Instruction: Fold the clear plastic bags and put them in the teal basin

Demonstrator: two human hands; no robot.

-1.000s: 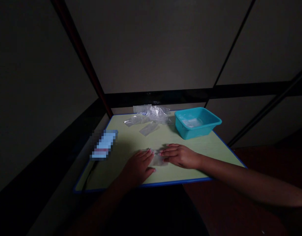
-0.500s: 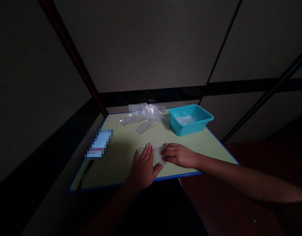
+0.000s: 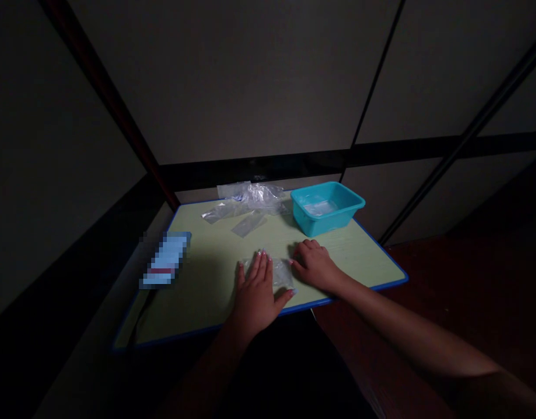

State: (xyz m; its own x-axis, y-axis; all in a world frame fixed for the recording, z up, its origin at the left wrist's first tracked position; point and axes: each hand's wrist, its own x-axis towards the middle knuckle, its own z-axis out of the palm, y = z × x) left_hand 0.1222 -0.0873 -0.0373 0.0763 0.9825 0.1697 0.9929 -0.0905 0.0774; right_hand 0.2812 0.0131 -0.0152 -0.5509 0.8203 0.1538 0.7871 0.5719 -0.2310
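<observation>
While the left hand [image 3: 255, 297] is resting, spread, on a nearly flat plastic bag [image 3: 282, 272] at the table [image 3: 359, 256]'s front, the right hand [image 3: 315, 263] is lying half-curled beside it, grip unclear; loose bags [image 3: 262, 195] are lying untouched behind; plastic film [image 3: 320, 208] is lining the turquoise basin [image 3: 324, 224].

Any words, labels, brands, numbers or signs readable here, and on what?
No readable text anywhere.
Light-blue object: pixelated, so any lettering is lost.
Clear plastic sheet under the left hand: none visible.
Plastic pile: too small and glary to tell.
Teal basin: none visible.
</observation>
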